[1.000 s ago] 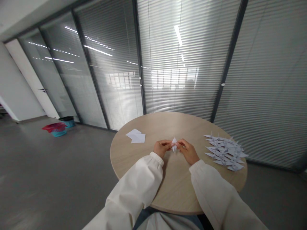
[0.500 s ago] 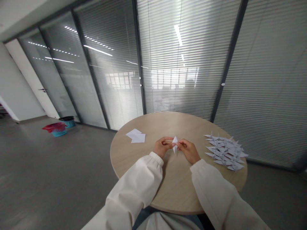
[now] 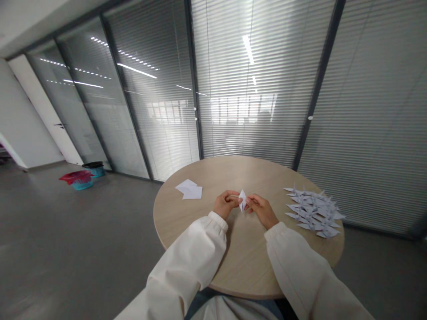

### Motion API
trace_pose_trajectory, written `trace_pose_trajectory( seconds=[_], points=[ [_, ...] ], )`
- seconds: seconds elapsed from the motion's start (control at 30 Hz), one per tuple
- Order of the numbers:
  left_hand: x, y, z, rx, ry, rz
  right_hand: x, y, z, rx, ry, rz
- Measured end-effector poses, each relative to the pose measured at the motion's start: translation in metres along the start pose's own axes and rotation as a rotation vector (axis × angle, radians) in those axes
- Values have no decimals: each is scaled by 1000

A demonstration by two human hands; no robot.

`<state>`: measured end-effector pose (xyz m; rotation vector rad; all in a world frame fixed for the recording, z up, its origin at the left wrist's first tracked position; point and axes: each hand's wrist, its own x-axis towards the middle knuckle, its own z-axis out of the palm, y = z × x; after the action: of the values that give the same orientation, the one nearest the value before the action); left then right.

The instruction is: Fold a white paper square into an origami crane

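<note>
Origami paper [image 3: 243, 200] partly hidden between left hand [image 3: 227, 204] and right hand [image 3: 263, 210]

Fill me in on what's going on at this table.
A person at a round light-wood table is holding a small folded white paper piece upright between the fingers of the left hand and the right hand. Loose white paper sheets lie on the table to the left of the hands, and a heap of folded paper cranes lies to the right.
</note>
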<state>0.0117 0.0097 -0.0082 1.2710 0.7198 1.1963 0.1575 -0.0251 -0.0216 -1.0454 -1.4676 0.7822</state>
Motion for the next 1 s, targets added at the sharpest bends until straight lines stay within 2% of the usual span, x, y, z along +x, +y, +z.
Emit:
trace_pose_trajectory(
  seconds=[0.23,0.37,0.5,0.7,0.83,1.0],
  points=[
    [0,-2,2,86,-57,-11,-1,1,2,-81,-33,-18],
    [2,-4,0,120,-3,44,-3,-4,2,-61,-42,11],
    [3,-5,-1,153,2,76,-4,-9,2,-101,-80,-28],
    [0,-4,1,90,-41,49,-3,-5,1,-179,-73,-30],
    [1,-5,1,106,-41,47,-2,-2,1,-158,-108,9],
    [3,-5,-1,211,10,138,-2,-5,3,-77,-122,56]
  ],
)
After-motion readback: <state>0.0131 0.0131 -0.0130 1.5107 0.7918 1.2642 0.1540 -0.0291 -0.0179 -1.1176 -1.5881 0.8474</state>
